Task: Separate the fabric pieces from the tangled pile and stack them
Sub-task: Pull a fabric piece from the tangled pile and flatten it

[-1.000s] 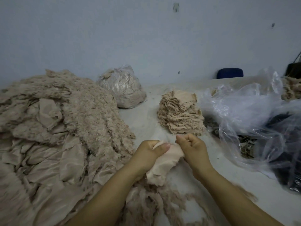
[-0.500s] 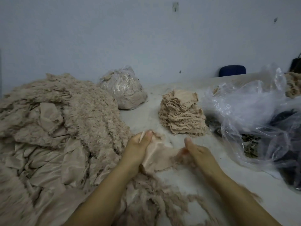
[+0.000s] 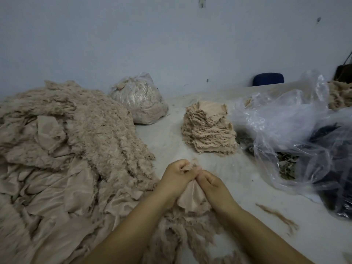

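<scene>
Your left hand (image 3: 176,175) and right hand (image 3: 213,184) have come back together since half a second ago, when they were spread with the fabric piece (image 3: 191,200) stretched between them. Both are now fisted, knuckles touching, pinching the piece's top edge; the rest hangs below. Looks like you're regripping to peel a layer or shake off fray, so this piece isn't stacked yet. Forearms converge from the bottom of view, wrists low over the bench (image 3: 167,147). Tangled pile (image 3: 66,149) is just left of your hands, the stack (image 3: 208,130) beyond them, clear plastic bag (image 3: 285,121) to the right.
</scene>
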{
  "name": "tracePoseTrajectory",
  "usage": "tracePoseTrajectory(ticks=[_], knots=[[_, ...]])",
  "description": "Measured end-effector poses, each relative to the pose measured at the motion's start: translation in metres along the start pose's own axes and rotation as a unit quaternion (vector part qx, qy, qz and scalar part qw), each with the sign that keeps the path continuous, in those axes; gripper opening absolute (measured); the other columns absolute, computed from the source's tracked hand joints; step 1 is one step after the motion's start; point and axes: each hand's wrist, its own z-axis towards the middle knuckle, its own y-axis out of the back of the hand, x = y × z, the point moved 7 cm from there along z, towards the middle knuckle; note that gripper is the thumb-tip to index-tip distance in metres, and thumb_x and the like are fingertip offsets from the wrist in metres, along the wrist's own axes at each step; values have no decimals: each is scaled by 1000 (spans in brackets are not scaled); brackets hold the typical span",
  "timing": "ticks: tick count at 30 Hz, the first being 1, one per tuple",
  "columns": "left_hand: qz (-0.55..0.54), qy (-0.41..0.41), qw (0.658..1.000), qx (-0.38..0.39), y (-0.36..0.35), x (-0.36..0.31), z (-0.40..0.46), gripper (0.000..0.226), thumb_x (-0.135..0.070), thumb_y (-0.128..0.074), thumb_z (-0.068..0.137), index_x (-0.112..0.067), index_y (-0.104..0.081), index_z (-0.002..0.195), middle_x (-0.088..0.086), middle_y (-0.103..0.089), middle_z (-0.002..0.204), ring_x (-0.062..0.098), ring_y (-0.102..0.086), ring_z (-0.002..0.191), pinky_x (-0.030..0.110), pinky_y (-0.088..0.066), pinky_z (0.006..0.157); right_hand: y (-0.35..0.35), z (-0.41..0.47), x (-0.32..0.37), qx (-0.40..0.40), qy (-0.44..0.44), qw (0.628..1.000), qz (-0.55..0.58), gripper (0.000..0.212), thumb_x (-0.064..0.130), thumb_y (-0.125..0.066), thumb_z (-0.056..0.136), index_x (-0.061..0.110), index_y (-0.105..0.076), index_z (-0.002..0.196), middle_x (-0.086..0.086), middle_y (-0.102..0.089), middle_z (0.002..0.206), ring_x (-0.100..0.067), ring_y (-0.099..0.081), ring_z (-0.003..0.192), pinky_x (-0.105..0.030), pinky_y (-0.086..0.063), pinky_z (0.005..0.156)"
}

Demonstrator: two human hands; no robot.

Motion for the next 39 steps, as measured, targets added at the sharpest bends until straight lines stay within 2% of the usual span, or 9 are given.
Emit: tracePoseTrajectory(ticks=[3, 9, 15, 21, 23, 27, 31, 34, 39], knots=[[47, -39, 997, -46, 11, -7, 5, 26, -18, -55, 95, -12, -51, 70, 6, -52, 67, 17, -48, 65, 29, -38, 61, 1, -2, -1, 64, -31, 994, 87, 51, 40, -59, 84, -10, -60, 85, -20, -59, 73, -25, -54, 64, -29, -42, 57], [72, -78, 987, -117, 32, -7, 9, 32, -22, -51, 96, 1, -52, 74, 11, -49, 67, 19, -45, 64, 33, -36, 62, -8, -2, 5, 139, -28, 989, 32, 21, 31, -70, 73, 20, -64, 57, 4, -56, 54, -5, -48, 47, -15, -38, 48], [56, -105, 977, -178, 58, -7, 15, 33, -26, -52, 96, -12, -48, 66, -1, -45, 57, 15, -42, 57, 31, -34, 58, 1, -3, 0, 132, -38, 990, -14, 30, 18, -70, 82, -10, -64, 71, 12, -49, 42, -2, -31, 35, -14, -25, 38], [34, -87, 970, -226, 74, -2, 17, 33, -26, -53, 96, -21, -50, 63, -8, -52, 61, 15, -48, 61, 30, -38, 64, 9, -8, 10, 191, -21, 978, -81, 52, 35, -69, 76, -16, -62, 71, -11, -50, 50, -10, -31, 37, -18, -27, 41], [35, -91, 961, -258, 90, -7, 16, 30, -25, -51, 97, -22, -51, 67, -3, -55, 71, 16, -50, 69, 30, -40, 68, 12, -13, 2, 232, -42, 966, -109, 54, 33, -65, 80, -20, -63, 83, 6, -60, 51, -9, -35, 39, -20, -29, 43], [66, -117, 975, -175, 78, -24, 11, 35, -21, -51, 97, -19, -48, 62, -11, -52, 58, 9, -46, 59, 22, -38, 58, 10, -12, 10, 222, -13, 962, -161, 27, 41, -65, 79, 17, -75, 87, 10, -67, 68, -5, -50, 51, -21, -41, 49], [78, -136, 987, -43, 37, -36, 11, 32, -22, -50, 97, -18, -50, 65, -9, -49, 57, 8, -45, 56, 23, -37, 54, 1, -1, 20, 125, 18, 990, -59, 39, 26, -66, 84, 35, -51, 120, 14, -68, 100, 0, -64, 69, -20, -52, 58], [92, -144, 981, -87, 45, -35, 19, 35, -25, -52, 96, -18, -46, 62, -2, -45, 57, 14, -43, 57, 28, -34, 58, -6, -4, 18, 144, 3, 989, -14, 8, 12, -62, 89, 18, -67, 89, -2, -63, 53, -9, -54, 40, -20, -46, 44], [69, -117, 961, -242, 85, -27, 23, 28, -24, -51, 97, -9, -59, 75, 8, -60, 68, 23, -57, 67, 36, -42, 66, 5, -14, 11, 214, -67, 972, -76, 28, 31, -68, 83, 18, -69, 58, 0, -59, 47, -7, -41, 28, -17, -32, 36]])
